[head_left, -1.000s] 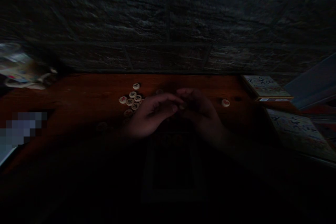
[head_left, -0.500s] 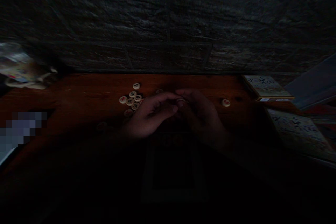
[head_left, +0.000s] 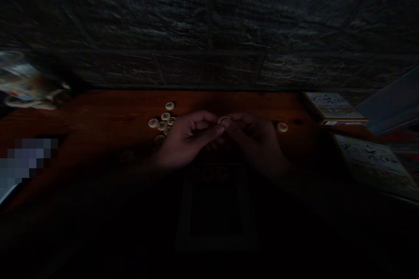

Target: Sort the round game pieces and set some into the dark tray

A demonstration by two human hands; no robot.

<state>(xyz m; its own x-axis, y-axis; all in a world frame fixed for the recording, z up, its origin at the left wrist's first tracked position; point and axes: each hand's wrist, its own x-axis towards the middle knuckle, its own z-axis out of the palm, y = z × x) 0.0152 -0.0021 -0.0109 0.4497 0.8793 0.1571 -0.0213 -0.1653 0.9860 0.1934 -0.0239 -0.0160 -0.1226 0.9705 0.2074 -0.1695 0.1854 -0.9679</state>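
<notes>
On the table (head_left: 98,111), a cluster of round game pieces (head_left: 162,126), marked in black or red, lies just beside the left hand (head_left: 178,146). This hand and the right hand (head_left: 263,146), both curled with fingertips nearly meeting, pinch one disc (head_left: 224,120) between them; neither is clearly nearer, and its tilt is unclear. Beyond lies a lone red-marked piece (head_left: 282,127), then two flat boxes (head_left: 334,105) (head_left: 373,163) with dark brush-like writing, too dim to read.
</notes>
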